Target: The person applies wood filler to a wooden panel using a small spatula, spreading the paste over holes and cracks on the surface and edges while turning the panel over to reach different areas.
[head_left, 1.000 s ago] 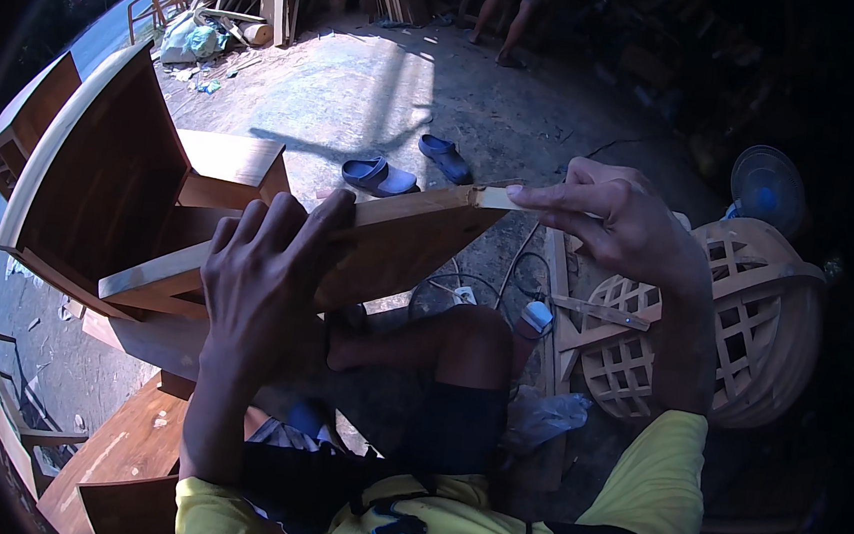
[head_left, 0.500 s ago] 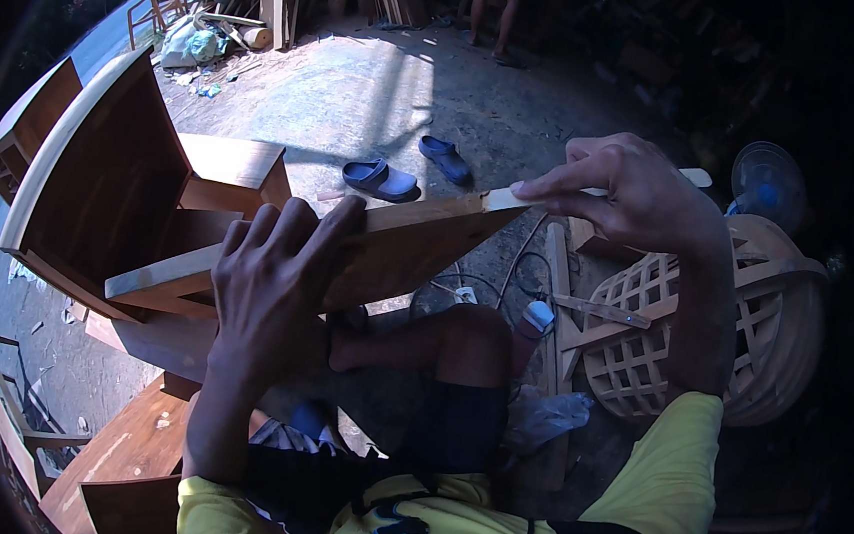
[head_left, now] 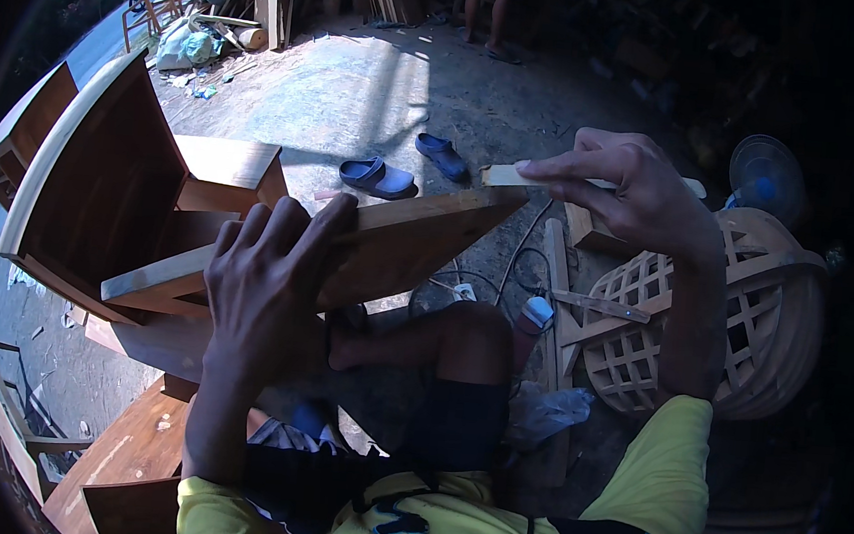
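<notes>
My left hand (head_left: pixel 268 273) is closed over the upper edge of a wooden board (head_left: pixel 418 248), its fingers wrapped across the top. The board tilts, its left end beside a wooden cabinet (head_left: pixel 104 166) with a curved pale edge. My right hand (head_left: pixel 622 187) pinches a pale, flat, spatula-like stick (head_left: pixel 510 176) between thumb and fingers. A brownish smear marks the stick's tip, which is just above the right end of the board, apart from it. The stick's other end shows behind my hand.
Beyond the board lie two blue clogs (head_left: pixel 378 177). A lattice wooden frame (head_left: pixel 643 324) and a fan (head_left: pixel 767 183) stand at right, near cables and a plastic bag (head_left: pixel 548 415). Another person's legs (head_left: pixel 487 16) show at the back. Wooden furniture (head_left: pixel 132 445) is at lower left.
The stick has lifted off the right end of the board's edge and shifted slightly left with my right hand. My left hand keeps its grip on the board.
</notes>
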